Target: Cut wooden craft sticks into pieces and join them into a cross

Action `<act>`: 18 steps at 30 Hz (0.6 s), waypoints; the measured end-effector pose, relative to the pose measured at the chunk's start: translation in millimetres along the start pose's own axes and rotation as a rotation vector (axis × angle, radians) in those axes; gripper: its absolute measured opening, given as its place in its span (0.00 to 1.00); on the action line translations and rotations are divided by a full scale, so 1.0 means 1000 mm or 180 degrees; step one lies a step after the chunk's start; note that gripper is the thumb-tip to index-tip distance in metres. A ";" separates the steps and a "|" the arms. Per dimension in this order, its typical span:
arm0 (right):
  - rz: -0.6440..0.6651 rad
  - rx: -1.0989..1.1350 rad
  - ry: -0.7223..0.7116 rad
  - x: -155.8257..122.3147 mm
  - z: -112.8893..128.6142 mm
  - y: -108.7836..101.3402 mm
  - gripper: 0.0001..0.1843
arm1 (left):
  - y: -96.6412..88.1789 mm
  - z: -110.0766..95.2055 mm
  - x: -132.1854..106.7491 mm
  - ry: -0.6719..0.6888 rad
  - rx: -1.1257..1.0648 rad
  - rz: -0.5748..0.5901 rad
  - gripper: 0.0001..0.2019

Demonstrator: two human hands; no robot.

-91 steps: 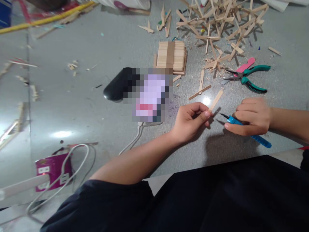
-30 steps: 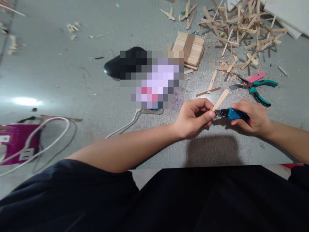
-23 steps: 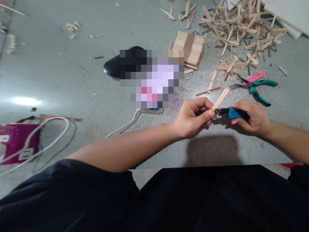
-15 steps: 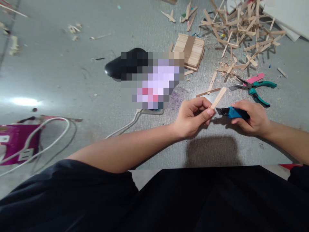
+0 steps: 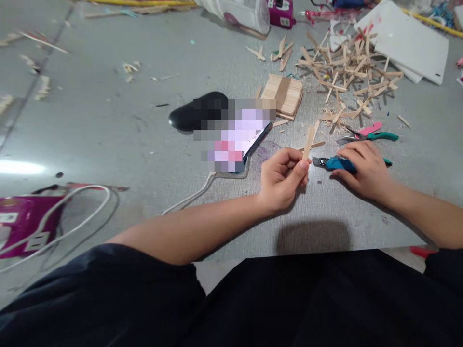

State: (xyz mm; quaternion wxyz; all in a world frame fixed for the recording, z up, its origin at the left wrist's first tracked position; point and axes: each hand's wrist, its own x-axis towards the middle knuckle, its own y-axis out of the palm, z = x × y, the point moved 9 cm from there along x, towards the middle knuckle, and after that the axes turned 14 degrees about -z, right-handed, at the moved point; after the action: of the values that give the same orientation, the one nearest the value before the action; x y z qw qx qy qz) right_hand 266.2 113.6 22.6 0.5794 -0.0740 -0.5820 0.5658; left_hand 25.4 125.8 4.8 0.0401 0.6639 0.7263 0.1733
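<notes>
In the head view my left hand (image 5: 284, 179) pinches a wooden craft stick (image 5: 308, 142) between thumb and fingers, and the stick points up and away. Just behind it shows the tip of another craft stick, which looks to lie on the table. My right hand (image 5: 367, 168) is around the rear of a blue utility knife (image 5: 340, 164). The knife's blade end points left, close to my left fingertips but apart from the held stick. Beyond the right hand are green-handled pliers (image 5: 383, 137), partly covered by it, and a pink-handled blade (image 5: 371, 128).
A banded bundle of craft sticks (image 5: 294, 99) lies ahead, with a heap of crossed sticks (image 5: 361, 72) to its right. A phone (image 5: 258, 140), partly blurred out, and a black case (image 5: 184, 115) lie left of centre. A white cable (image 5: 83, 222) loops by a purple box (image 5: 21, 226).
The view has tilted up, showing more of the table's far side. The held stick has turned more upright. My right hand and knife have shifted slightly left, with the right hand now overlapping the pliers.
</notes>
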 end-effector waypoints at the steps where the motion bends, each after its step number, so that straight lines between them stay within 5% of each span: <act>1: -0.0037 0.0022 0.0051 0.003 -0.005 -0.006 0.32 | 0.001 0.001 0.000 -0.0005 -0.0003 0.0067 0.28; 5: 0.0107 -0.0491 0.0611 0.013 -0.050 -0.036 0.30 | 0.008 0.008 0.001 -0.0070 -0.0055 0.0250 0.29; 9: 0.1005 -0.1398 0.1223 0.008 -0.095 -0.047 0.40 | 0.013 0.015 0.002 -0.0085 -0.0121 0.0344 0.31; 13: 0.1324 -0.1746 0.1139 0.008 -0.099 -0.039 0.36 | 0.016 0.021 0.003 -0.0089 -0.0188 0.0377 0.30; 18: 0.1056 -0.1708 0.1260 0.012 -0.108 -0.039 0.34 | 0.017 0.026 0.006 -0.0171 -0.0190 0.0345 0.29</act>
State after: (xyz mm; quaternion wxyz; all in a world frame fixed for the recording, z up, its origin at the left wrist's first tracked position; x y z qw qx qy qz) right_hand 366.5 170.8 24.8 0.5411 -0.4244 -0.5664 0.4541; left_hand 48.4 137.6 -13.8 0.0698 0.7052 0.6825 0.1789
